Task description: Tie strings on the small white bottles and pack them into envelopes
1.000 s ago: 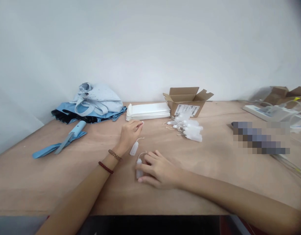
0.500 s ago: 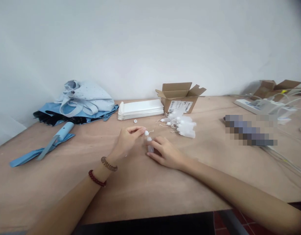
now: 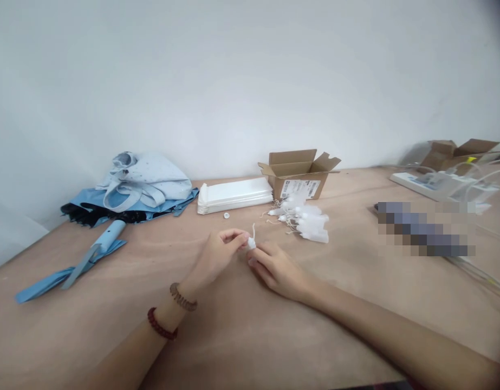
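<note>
My left hand (image 3: 221,250) is closed, pinching a small white cap (image 3: 252,243) with a short pale string (image 3: 253,231) standing up from it. Just to its right, my right hand (image 3: 279,271) is closed around a small plastic squeeze bottle, whose body is now hidden behind the fingers. The cap sits at the bottle's top; whether it is fully seated I cannot tell. Beyond my right hand lies a pile of similar translucent bottles (image 3: 310,222) with white caps and strings. A loose small white ring-shaped piece (image 3: 226,215) lies on the table beyond my left hand.
A stack of white flat packs (image 3: 235,196) and an open cardboard box (image 3: 300,184) stand near the wall. At left lie a folded blue umbrella (image 3: 107,235) and a pale cloth bag (image 3: 156,176). A power strip (image 3: 420,186) with cables and a blurred-out object (image 3: 422,227) are at right.
My left hand has brought the cap down and right onto the bottle's top. My right fingers have closed further around the bottle, hiding its body. The view has tilted slightly upward.
</note>
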Tool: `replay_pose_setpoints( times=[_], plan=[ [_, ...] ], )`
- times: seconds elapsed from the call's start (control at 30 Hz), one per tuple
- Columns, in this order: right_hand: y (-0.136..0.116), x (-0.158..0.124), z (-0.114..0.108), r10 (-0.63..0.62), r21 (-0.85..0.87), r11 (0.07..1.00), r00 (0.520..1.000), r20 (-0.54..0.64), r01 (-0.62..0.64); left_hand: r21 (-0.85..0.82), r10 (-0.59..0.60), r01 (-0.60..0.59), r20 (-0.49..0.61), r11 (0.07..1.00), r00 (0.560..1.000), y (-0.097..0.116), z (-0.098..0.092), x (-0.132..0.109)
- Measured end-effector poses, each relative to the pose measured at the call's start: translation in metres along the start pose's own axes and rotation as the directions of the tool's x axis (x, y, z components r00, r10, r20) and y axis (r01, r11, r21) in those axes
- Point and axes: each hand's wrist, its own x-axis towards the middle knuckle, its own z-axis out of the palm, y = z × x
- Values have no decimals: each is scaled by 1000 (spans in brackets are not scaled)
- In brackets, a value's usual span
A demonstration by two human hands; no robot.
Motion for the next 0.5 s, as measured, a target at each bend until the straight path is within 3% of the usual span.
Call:
replay_pose_setpoints(
  times=[0.27, 0.37, 0.5],
  plan=[
    [3, 2, 1, -15, -20, 1000, 998, 62, 16, 221, 236, -234, 20, 947, 972, 12, -2, -4],
    [4, 2, 2, -11, 4, 1000, 998, 67, 10, 204, 213, -218, 43, 955, 976, 9, -3, -2],
    [7, 4, 0, 39, 115, 992, 997, 70, -47, 61, 115, -119, 70, 991, 991, 4, -4, 0]
  ],
)
